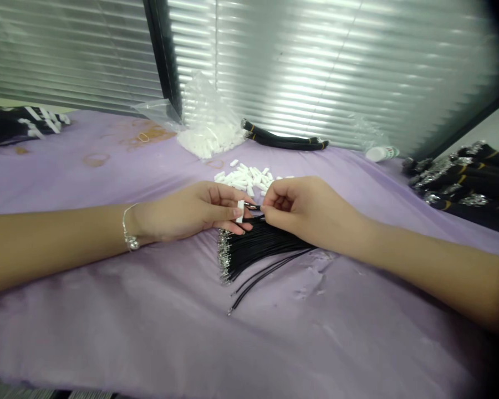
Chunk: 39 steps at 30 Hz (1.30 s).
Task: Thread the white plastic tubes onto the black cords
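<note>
Apparently mid-fitting: lilac cloth [108, 316] over the table, a heap of white plastic pieces [245, 180] beyond, a bundle of black cords [261, 244] under the hands, left hand [187, 213] pinching one white piece [240, 211], right hand [307, 213] pinching a metal cord tip [251, 206] just beside it, insertion seemingly the next need.

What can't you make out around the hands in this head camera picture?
Head view:
- Back of the white connector: hidden by the left hand.
- Held end of the black wire: hidden by the right hand.
- Metal wire ends: too small to show their shape.
- Black cable bundle: cut off by the right edge.
</note>
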{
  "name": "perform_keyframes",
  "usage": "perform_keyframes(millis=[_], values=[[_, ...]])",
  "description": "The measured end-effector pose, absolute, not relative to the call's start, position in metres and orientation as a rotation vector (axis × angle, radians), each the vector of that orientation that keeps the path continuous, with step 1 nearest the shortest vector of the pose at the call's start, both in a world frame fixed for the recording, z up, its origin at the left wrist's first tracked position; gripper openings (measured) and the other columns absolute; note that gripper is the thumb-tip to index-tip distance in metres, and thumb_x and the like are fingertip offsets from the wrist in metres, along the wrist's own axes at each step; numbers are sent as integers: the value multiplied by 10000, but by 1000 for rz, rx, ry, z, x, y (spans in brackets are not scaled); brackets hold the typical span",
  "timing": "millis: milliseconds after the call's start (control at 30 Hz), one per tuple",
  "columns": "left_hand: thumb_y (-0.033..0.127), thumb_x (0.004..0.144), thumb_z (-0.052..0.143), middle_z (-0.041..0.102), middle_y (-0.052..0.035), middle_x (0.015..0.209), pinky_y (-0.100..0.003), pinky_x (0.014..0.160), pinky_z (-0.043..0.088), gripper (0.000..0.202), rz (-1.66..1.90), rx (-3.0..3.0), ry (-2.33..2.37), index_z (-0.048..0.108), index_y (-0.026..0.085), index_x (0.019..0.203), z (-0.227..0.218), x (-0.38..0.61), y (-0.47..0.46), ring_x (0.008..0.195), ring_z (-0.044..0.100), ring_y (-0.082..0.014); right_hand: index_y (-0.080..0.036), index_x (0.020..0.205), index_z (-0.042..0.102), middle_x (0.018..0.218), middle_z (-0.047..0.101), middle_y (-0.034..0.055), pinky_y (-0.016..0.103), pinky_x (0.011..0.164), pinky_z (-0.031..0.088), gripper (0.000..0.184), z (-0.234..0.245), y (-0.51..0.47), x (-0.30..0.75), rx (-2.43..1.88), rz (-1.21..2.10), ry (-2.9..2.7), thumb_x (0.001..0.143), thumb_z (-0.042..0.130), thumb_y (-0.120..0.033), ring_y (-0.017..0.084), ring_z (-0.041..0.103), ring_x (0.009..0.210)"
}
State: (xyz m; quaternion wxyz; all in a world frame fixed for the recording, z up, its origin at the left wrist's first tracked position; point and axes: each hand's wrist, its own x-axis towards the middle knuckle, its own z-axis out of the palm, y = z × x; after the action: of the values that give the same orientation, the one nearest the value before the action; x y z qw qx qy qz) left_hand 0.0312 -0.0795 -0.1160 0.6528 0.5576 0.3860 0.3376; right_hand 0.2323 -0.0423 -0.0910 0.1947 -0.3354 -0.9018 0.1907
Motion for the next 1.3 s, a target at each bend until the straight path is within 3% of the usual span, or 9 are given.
perform_keyframes(millis=[533,933,1300], values=[[177,792,571,601,-2,890,-221,814,503,152,773,1318,861,638,178,929,-117,32,-80,831,586,-92,-154,677,556,578,558,-20,188,438,339,75,-92,-42,232,-880,530,-2477,724,504,-181,71,488,504],[183,795,566,612,-29,982,-222,789,515,288,785,1345,891,610,200,1079,-117,33,-81,836,587,-94,-182,708,592,618,582,-41,198,467,373,99,-92,-42,231,-866,542,-2531,738,506,-220,70,512,539],[204,814,547,622,-36,1007,-219,756,533,292,779,1460,888,604,206,1101,-116,34,-81,867,594,-115,-180,691,601,621,578,-35,205,492,350,106,-87,-46,230,-854,373,-2554,737,511,-214,70,493,551]])
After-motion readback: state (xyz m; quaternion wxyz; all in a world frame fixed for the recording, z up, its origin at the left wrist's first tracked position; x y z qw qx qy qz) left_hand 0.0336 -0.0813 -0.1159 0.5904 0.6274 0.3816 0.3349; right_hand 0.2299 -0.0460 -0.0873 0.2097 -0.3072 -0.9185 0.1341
